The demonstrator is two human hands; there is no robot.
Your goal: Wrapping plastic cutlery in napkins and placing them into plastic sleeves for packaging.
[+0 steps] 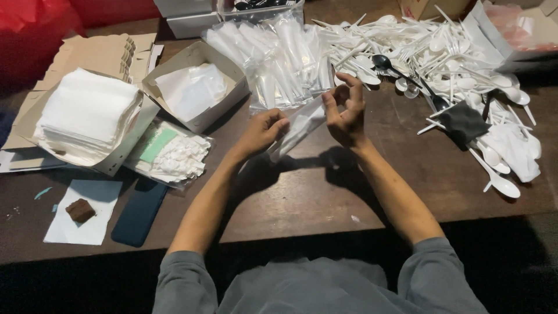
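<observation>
Both hands grasp one clear plastic sleeve (302, 125) w/ white contents above the table (325, 197) – left hand (263, 132) clenches its lower end, right hand (344, 113) pinches the top, apparently to steady it, btwn stacked sleeves (279, 58) & loose white spoons (442, 58).

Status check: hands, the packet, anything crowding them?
Left hand and right hand both gripping clear plastic packet above table. Bagged cutlery pile just behind.

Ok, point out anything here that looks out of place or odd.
A black spoon lies among the heap of white spoons and forks. Also, a brown cake-like piece sits on a white sheet beside a dark phone.
</observation>
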